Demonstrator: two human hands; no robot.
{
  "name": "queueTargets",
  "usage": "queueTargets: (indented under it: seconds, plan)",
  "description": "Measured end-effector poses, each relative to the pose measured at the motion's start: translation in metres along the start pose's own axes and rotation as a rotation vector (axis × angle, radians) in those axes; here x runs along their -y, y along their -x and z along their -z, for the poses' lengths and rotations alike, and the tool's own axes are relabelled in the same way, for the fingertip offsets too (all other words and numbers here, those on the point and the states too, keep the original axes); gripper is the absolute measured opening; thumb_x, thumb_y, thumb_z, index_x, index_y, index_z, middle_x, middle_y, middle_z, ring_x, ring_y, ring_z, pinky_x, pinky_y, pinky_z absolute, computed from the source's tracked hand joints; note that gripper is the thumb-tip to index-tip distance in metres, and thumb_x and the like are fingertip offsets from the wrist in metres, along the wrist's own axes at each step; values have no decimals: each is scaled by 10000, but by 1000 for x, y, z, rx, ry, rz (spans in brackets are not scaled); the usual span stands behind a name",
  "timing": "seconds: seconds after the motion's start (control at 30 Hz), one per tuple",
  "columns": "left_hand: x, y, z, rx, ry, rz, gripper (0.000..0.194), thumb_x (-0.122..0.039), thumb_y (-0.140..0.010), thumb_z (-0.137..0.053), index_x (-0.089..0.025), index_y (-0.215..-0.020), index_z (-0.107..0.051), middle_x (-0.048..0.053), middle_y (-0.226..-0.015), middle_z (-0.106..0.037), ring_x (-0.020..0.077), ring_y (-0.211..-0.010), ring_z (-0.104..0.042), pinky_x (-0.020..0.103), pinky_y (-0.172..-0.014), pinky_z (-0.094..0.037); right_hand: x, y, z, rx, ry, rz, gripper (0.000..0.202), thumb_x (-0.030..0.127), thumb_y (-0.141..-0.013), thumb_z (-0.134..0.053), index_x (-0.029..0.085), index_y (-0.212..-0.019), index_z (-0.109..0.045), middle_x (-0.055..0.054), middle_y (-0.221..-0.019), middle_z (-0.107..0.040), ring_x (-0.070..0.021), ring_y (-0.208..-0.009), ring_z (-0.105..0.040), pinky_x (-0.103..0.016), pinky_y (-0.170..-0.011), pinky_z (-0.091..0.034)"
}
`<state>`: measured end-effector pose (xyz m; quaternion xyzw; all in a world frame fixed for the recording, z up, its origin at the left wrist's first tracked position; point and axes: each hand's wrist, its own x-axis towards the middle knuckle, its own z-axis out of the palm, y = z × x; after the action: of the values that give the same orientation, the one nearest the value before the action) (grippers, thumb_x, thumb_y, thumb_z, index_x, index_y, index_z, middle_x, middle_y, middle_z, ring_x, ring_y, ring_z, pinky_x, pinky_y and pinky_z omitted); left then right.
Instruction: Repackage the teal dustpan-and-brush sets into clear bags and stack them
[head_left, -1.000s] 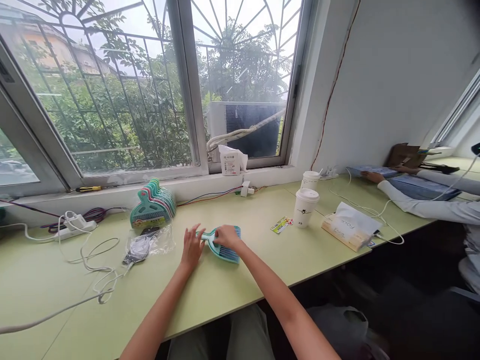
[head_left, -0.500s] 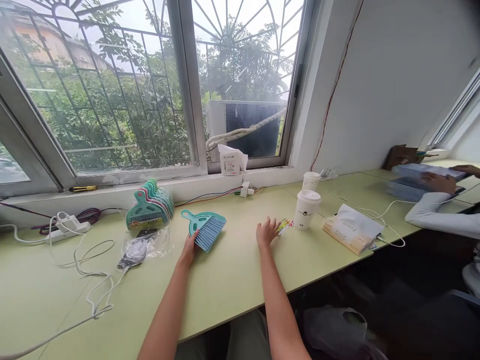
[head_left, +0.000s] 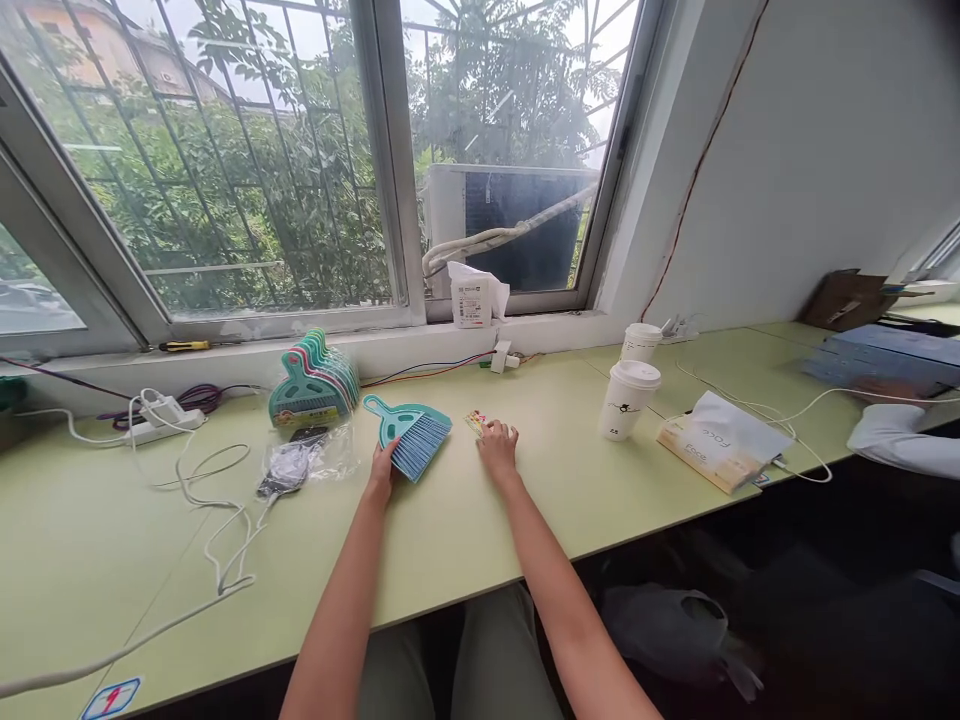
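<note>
The person's right hand (head_left: 499, 452) has moved toward nine o'clock since half a second ago, bringing a small, thin, yellow-and-pink printed card (head_left: 473, 421) away from the nearer white paper cup with a white lid (head_left: 628, 402). Card and sweeping set are now near each other but apart, with one hand at each.

Largest first: the flat, pale green worktop (head_left: 570, 490) carries everything here. On it, at ten o'clock from the sweeping set, stands a row of similar sets, teal, mint and red (head_left: 315, 385).

The set in work, a fan-shaped turquoise plastic dustpan with a blue-bristled brush (head_left: 414, 440), is in the middle of the worktop. Its long axis runs diagonally: the looped handle points between ten and eleven o'clock, the broad bristled end between four and five.

The left hand (head_left: 382, 472) pinches the dustpan's near edge at about eight o'clock, thumb on top, the other fingers mostly hidden. The right hand has its fingers bent and slightly parted at the card; whether it grips or presses it cannot be told.

The card, smallest, lies between two and three o'clock from the dustpan, partly covered, so its long axis is unclear.
</note>
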<state>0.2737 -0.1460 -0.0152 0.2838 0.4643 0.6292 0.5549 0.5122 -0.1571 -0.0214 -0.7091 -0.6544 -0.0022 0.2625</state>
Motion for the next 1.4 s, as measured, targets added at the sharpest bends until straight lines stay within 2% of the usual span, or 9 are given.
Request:
queueTargets:
  seconds: [0.2,0.3,0.43,0.6,0.8,0.97,1.07,1.2,1.4]
  plan:
    - [5,-2,2,27,-57,-16,246,-248,-758,-691,-196,-990,-624,42,-883,-674,167,-827,-661,286,-771,-545,-3,0,-3,91,-148,67,415,30,-851,-362,247,-958,-699,-36,-1225,-614,-165,-1178,-486,-496,-1140,-17]
    - [4,0,0,28,-78,-8,261,-261,-756,-693,-199,-1000,-622,42,-897,-673,163,-821,-658,272,-752,-544,2,2,-2,62,-148,74,401,47,-857,-379,229,-1065,-669,-56,-1302,-569,-168,-1232,-456,-490,-1148,-12]
    - [0,3,-2,7,-84,2,272,-262,-758,-688,-198,-1014,-618,54,-944,-674,169,-849,-656,261,-752,-541,9,4,-1,197,-137,53,344,278,-913,-468,237,-1238,-574,-84,-1409,-484,-230,-1341,-357,-556,-1133,-31]
    - [1,2,0,8,-88,7,298,-277,-762,-684,-213,-1043,-608,53,-950,-669,172,-861,-655,266,-757,-540,6,1,-3,199,-102,-26,400,123,-913,-403,238,-1260,-564,-89,-1475,-402,-216,-1412,-254,-542,-1137,-54]
    - [5,2,1,39,-121,42,359,-324,-755,-684,-220,-1088,-596,48,-960,-652,149,-785,-642,234,-648,-534,1,0,-5,146,-208,-100,399,101,-898,-387,200,-1230,-586,-88,-1378,-524,-208,-1337,-392,-500,-1152,-65]
    - [3,12,-3,53,-90,29,396,-272,-720,-712,-207,-1090,-590,52,-947,-654,149,-749,-634,237,-627,-527,-3,-4,2,6,-351,-176,379,122,-901,-353,211,-1130,-642,-66,-1135,-681,-170,-1052,-607,-369,-1143,-160]
    - [2,17,-6,68,-74,26,430,-241,-686,-740,-199,-1088,-592,62,-955,-662,175,-781,-645,273,-671,-541,-3,-4,3,-31,-378,-191,343,214,-931,-364,204,-1168,-613,-73,-1183,-658,-185,-1116,-574,-401,-1139,-153]
    - [3,17,-7,77,-80,43,426,-238,-675,-747,-191,-1072,-599,64,-946,-662,181,-795,-652,301,-722,-541,2,0,-2,81,-252,-107,355,267,-895,-496,153,-1221,-580,-150,-1387,-500,-247,-1340,-372,-501,-1133,-65]
    - [5,10,-3,64,-64,70,382,-353,-722,-725,-219,-1057,-602,57,-949,-663,174,-787,-655,277,-685,-540,5,-1,5,66,-387,-194,302,283,-895,-484,209,-1137,-649,-95,-1179,-663,-218,-1099,-588,-389,-1070,-295]
